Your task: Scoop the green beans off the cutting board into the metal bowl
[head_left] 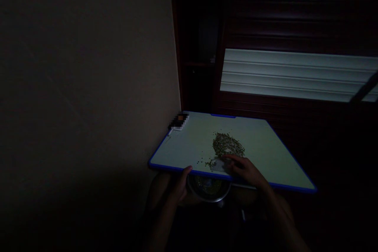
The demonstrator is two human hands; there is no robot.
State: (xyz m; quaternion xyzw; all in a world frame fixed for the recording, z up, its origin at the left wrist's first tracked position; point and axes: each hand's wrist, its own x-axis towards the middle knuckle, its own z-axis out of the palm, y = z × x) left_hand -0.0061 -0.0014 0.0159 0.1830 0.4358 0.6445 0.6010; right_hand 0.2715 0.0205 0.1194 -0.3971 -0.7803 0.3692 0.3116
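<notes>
With the clock centred on the whiteboard, a plain wall (103, 67) fills the dim room from 8 to 11 o'clock; a dark slatted door (295, 27) with a pale slatted panel (295, 74) stands at 1. The blue-framed whiteboard (274, 149) is the work surface; what supports it is hard to make out. Just below its near edge, towards 7, sits a metal bowl (213, 200), contents too dark to name. The heap of small beans or seeds (226, 141) lies near the board's middle.

At 8, the left hand (180, 189) pinches the near edge, thumb on top; a steady, level hold should keep the heap from sliding. At 5, the right hand (244, 168) reaches its index finger to the heap's near side; whether it pinches a grain, I cannot tell. Light fingertip strokes, a few grains at a time, would probably serve best. A phone-like device (180, 121), its screen pixelated, rests at 10. Stray grains (209, 163) lie at 7, near enough the edge to roll off.
</notes>
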